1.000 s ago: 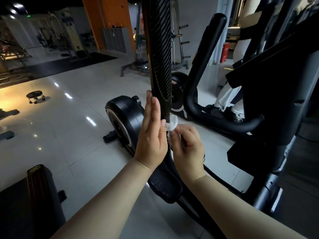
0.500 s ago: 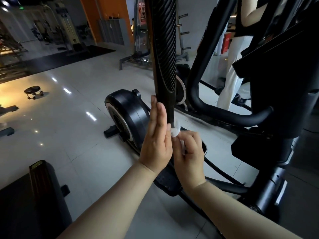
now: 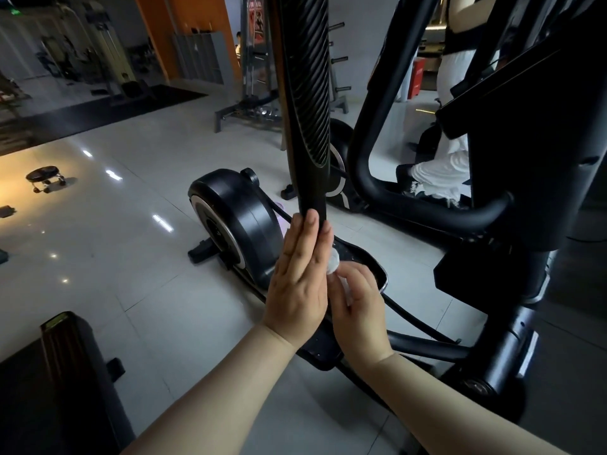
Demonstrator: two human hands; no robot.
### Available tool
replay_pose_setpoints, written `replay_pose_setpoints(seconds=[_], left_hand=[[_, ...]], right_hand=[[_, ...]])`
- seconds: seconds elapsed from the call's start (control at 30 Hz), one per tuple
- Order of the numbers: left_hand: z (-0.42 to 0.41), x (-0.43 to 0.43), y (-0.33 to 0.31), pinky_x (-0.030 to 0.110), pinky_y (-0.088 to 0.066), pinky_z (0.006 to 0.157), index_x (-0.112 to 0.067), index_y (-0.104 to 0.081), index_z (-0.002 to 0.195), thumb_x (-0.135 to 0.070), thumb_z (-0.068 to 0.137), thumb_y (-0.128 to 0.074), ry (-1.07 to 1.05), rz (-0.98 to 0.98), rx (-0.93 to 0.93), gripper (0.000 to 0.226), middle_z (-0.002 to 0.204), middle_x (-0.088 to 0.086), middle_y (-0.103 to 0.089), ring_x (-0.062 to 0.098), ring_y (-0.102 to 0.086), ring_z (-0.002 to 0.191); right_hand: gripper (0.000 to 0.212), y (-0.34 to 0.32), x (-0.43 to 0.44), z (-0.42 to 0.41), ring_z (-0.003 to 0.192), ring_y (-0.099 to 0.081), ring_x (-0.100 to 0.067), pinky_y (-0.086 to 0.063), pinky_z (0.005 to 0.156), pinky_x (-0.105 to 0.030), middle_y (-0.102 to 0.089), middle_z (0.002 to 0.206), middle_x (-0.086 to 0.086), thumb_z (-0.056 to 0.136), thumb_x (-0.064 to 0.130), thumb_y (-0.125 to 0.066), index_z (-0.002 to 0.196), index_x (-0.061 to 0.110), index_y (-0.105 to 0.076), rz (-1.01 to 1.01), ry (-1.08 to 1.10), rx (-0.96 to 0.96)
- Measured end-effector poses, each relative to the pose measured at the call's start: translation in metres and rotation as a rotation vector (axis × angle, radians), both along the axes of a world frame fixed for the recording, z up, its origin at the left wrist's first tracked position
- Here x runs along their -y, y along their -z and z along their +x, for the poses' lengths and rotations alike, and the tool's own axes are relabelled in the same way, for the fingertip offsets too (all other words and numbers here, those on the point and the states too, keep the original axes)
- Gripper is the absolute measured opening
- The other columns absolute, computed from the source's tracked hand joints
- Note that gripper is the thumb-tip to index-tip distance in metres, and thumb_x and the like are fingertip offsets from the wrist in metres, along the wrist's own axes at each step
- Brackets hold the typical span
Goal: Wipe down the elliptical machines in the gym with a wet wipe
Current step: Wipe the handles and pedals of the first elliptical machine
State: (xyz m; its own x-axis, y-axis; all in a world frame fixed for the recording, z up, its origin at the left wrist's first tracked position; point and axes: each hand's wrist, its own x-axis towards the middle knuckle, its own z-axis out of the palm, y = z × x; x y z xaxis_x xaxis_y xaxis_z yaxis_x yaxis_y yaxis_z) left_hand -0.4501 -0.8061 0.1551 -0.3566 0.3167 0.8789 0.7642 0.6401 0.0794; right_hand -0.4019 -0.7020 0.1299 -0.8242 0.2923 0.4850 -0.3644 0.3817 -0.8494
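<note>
A black elliptical machine fills the middle and right of the view. Its ribbed upright handle bar (image 3: pixel 305 103) rises in the centre, with the flywheel housing (image 3: pixel 239 221) behind and a foot pedal (image 3: pixel 361 261) below. My left hand (image 3: pixel 300 277) lies flat against the bar's lower left side, fingers straight and together, pointing up. My right hand (image 3: pixel 359 305) pinches a small white wet wipe (image 3: pixel 333 262) against the bar's right side, just below my left fingertips. The bar's lowest stretch is hidden behind my hands.
The machine's dark console column (image 3: pixel 532 142) stands at right. A person in white trousers (image 3: pixel 450 126) stands on a machine behind it. A black bench (image 3: pixel 65 372) sits at lower left, a small wheeled stool (image 3: pixel 44 178) on the tiled floor at far left.
Both hands have slid a little down the bar, the wipe still pressed to it. The camera has tilted and moved closer, and the person in white has shifted to the right.
</note>
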Motion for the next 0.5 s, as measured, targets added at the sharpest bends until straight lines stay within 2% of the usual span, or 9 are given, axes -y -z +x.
replay_pose_setpoints(seconds=[0.13,0.23,0.37,0.43,0.5], left_hand=[[-0.001,0.007,0.01,0.039,-0.017,0.127,-0.007,-0.032,0.151,-0.008,0.106,-0.045,-0.029,-0.029,0.005,0.047,0.171,-0.01,0.003,0.019,-0.005,0.158],[-0.004,0.011,0.009,0.04,-0.019,0.127,-0.01,-0.034,0.151,-0.014,0.112,-0.037,-0.028,-0.055,-0.006,0.04,0.171,-0.011,0.001,0.019,-0.007,0.158],[-0.005,0.017,0.01,0.039,-0.019,0.127,-0.008,-0.034,0.151,-0.007,0.107,-0.044,-0.034,-0.106,-0.008,0.045,0.171,-0.009,0.003,0.019,-0.006,0.158],[-0.005,0.017,0.013,0.039,-0.018,0.127,-0.006,-0.036,0.151,-0.005,0.104,-0.049,-0.041,-0.129,-0.017,0.048,0.171,-0.007,0.002,0.02,-0.006,0.158],[-0.005,0.017,0.017,0.04,-0.019,0.127,-0.004,-0.04,0.149,-0.006,0.104,-0.051,-0.054,-0.155,-0.046,0.047,0.171,-0.005,-0.002,0.021,-0.007,0.158]], right_hand=[[0.018,-0.018,0.001,-0.003,0.113,-0.057,-0.011,-0.042,0.098,-0.019,-0.067,0.111,-0.001,0.1,0.003,-0.058,0.11,0.01,-0.071,-0.013,0.017,-0.08],[0.019,-0.009,0.003,-0.004,0.111,-0.056,-0.007,-0.041,0.096,-0.016,-0.066,0.11,0.002,0.102,0.003,-0.055,0.111,0.012,-0.07,0.004,0.01,-0.053],[0.019,0.031,-0.001,0.002,0.112,-0.052,0.002,-0.044,0.098,-0.03,-0.065,0.111,0.005,0.104,0.008,-0.051,0.109,0.014,-0.068,0.042,-0.012,0.118],[0.025,0.025,0.003,0.006,0.12,-0.056,-0.002,-0.045,0.103,-0.029,-0.066,0.121,0.011,0.106,0.008,-0.048,0.12,0.016,-0.067,0.004,-0.034,0.087],[0.035,0.007,0.01,0.008,0.124,-0.057,-0.002,-0.045,0.104,-0.021,-0.065,0.129,0.018,0.107,0.007,-0.045,0.135,0.02,-0.061,-0.093,-0.081,0.074]])
